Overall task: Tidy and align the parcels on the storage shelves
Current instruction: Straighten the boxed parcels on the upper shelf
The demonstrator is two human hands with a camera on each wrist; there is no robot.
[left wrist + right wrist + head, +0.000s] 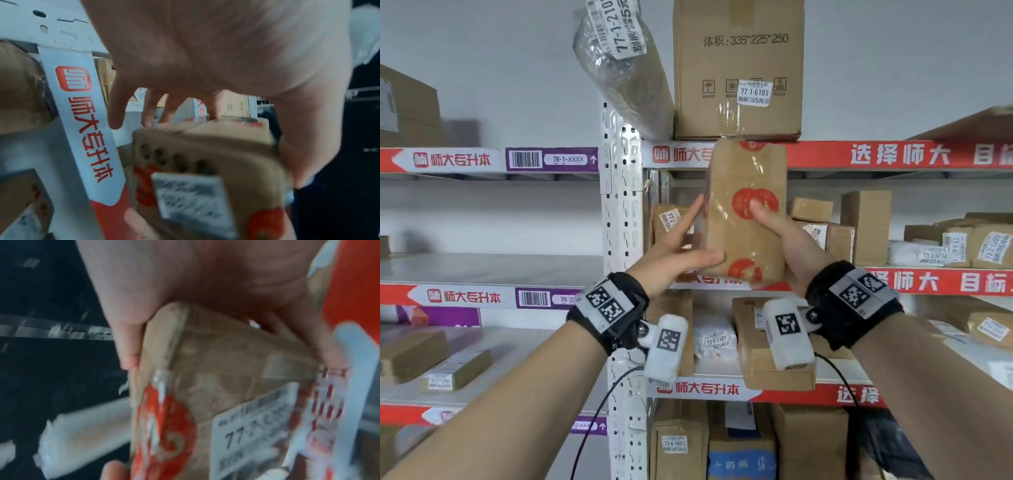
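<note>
1. Head view: two bare forearms reach up from the bottom edge, each with a black wrist strap carrying square coded markers. Both hands hold one upright brown cardboard parcel (746, 212) printed with red circles, raised in front of the red shelf edge (876, 154) of the upper shelf. Left hand (678, 250) lies against the parcel's left side, fingers straight behind it and thumb across the lower front. Right hand (787, 240) grips the right side, thumb pressed on the middle red circle. Above stand a large carton (738, 68) labelled 77-1-6103 and a leaning wrapped roll (619, 68). A white perforated upright post (621, 205) stands just left of the parcel. More boxes sit on the shelves behind and below.

2. Left wrist view: the left hand (216, 53) fills the top, fingers spread and nearly straight past the parcel's far edge, thumb along its right side. The parcel (205, 154) is blurred, showing a white label.

3. Right wrist view: blurred. The right hand (205, 280) clasps the parcel (226, 361) between thumb and fingers; a white label starting "77" shows.
</note>
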